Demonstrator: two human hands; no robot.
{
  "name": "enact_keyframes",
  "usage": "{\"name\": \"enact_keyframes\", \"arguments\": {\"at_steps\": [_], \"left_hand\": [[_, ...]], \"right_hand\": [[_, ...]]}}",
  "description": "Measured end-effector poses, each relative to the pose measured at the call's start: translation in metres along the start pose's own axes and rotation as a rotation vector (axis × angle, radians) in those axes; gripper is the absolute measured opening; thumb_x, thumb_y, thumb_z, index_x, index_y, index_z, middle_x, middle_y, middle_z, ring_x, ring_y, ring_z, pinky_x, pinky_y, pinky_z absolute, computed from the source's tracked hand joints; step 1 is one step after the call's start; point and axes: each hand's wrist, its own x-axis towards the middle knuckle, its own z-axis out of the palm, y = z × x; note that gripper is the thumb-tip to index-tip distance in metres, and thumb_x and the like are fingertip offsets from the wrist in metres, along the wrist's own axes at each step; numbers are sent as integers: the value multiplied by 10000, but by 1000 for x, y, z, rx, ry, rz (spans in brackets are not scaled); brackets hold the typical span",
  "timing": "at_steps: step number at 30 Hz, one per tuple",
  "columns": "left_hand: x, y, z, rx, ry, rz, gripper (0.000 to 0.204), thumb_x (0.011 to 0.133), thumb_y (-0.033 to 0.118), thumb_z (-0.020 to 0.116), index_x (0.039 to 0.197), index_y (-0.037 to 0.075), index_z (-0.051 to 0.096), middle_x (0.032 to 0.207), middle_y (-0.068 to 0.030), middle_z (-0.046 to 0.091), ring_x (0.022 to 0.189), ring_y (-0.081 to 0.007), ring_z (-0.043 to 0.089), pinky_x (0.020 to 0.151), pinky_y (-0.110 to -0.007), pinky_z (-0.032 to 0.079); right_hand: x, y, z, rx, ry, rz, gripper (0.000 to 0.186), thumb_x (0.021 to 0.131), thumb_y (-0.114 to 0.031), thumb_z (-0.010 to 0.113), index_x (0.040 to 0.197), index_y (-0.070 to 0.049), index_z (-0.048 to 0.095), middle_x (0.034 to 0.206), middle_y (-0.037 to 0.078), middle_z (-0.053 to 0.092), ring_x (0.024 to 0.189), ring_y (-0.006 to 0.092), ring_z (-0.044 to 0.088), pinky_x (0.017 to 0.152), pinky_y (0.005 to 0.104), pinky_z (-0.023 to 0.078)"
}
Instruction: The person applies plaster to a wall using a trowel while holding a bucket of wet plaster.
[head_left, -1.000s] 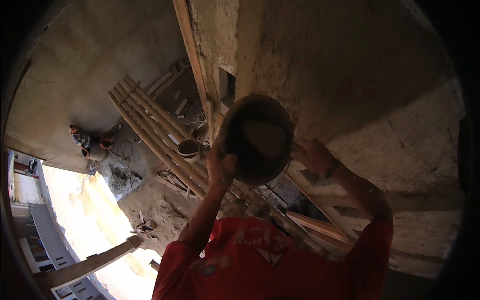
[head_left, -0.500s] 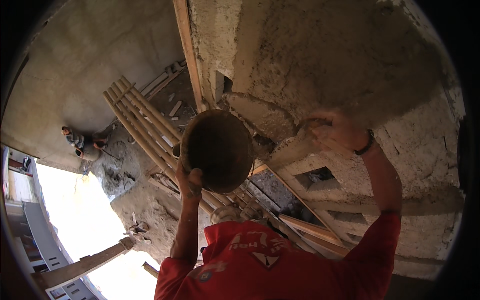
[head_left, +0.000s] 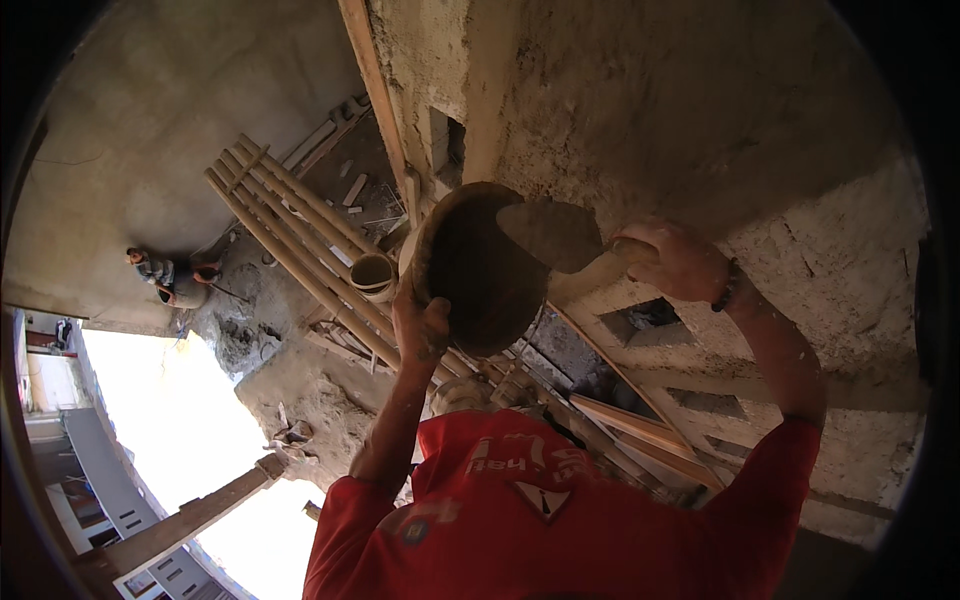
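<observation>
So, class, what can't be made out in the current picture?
All in the head view:
Handle of the trowel: mostly hidden by the right grip.
Far fingers of the left grip: hidden behind the bucket.
Bucket's bottom: too dark to read.
The co-worker's exact hand action: too small and distant.
Details of the bright area outside: washed out by glare.

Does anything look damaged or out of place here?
Yes: pale scraps lie loose on the floor beside the long poles, looking untidy. The bucket in the left hand and the trowel in the right hand look ordinary.
</observation>
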Motion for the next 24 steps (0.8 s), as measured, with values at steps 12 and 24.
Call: {"name": "enact_keyframes", "arguments": {"at_steps": [12,24], "left_hand": [[2,59,43,479,-118,131,724,696,66,659,1403,73,501,1483,-319,386,1268,-470,501,1015,-454,474],[10,60,33,153,35,9,609,709,59,559,1315,2,561,1061,-203,695,1044,-298,659,949,-351,478]], "right_hand": [[24,-3,112,-273,-389,233,372,849,-173,580,1206,-84,631,832,179,689,787,347,692,725,415,560],[-2,-23,135,300,110,257,337,850,-249,697,1122,-64,625,924,192,705,893,371,689,787,467,554]]}}
